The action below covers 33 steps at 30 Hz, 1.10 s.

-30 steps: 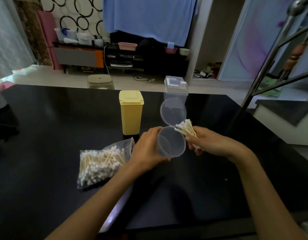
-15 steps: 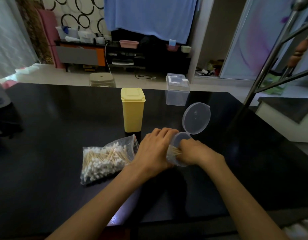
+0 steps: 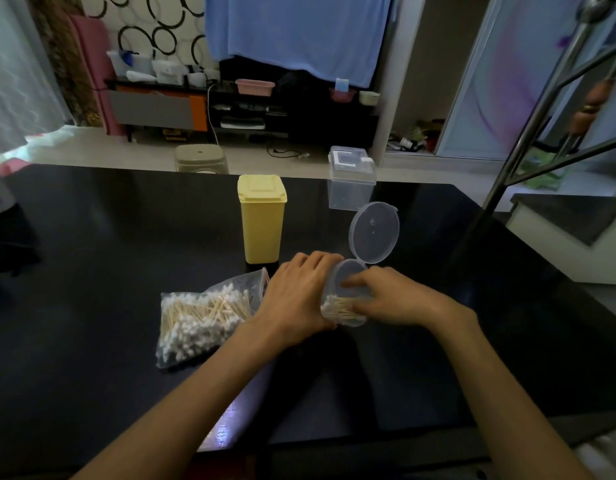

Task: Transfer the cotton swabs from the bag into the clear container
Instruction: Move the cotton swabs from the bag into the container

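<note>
Single head-worn wide-angle view, facing forward and down, close over a black table point(image 3: 92, 244), edges seemingly distorted

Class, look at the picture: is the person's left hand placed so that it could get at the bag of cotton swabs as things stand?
Probably yes. The bag of cotton swabs lies right beside the left hand with nothing between them, its open end towards that hand. But the left hand grips the clear container, so it must let go first.

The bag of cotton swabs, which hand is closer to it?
Left. The left hand sits right beside the bag of cotton swabs, gripping the clear container. The right hand is on the container's far side.
</note>
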Each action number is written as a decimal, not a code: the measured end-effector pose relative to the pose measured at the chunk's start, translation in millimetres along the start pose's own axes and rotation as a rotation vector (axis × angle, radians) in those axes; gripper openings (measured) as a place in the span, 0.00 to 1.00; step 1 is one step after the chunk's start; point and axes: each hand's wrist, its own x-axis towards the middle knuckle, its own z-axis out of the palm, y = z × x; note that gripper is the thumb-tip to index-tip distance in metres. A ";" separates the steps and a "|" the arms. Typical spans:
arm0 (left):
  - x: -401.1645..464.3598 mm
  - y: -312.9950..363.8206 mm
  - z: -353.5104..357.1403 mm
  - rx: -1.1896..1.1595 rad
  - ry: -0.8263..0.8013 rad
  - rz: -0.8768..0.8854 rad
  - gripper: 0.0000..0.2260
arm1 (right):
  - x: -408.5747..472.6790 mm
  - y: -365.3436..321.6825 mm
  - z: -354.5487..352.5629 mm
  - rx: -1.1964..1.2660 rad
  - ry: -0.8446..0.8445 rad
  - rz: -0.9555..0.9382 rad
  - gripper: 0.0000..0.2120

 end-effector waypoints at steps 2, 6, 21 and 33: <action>2.4 -0.6 -1.4 -0.005 0.002 -0.006 0.40 | 0.5 -1.0 4.3 0.075 0.120 -0.078 0.19; 5.9 0.9 -5.8 -0.011 0.014 -0.020 0.39 | -2.0 5.6 7.4 0.090 0.178 -0.128 0.20; 10.8 -3.8 -5.4 -0.100 0.011 -0.106 0.41 | -1.6 31.7 5.6 0.194 0.391 0.023 0.14; 15.9 -9.5 13.4 -0.215 -0.048 -0.232 0.45 | 7.8 35.3 12.1 0.197 0.469 0.043 0.08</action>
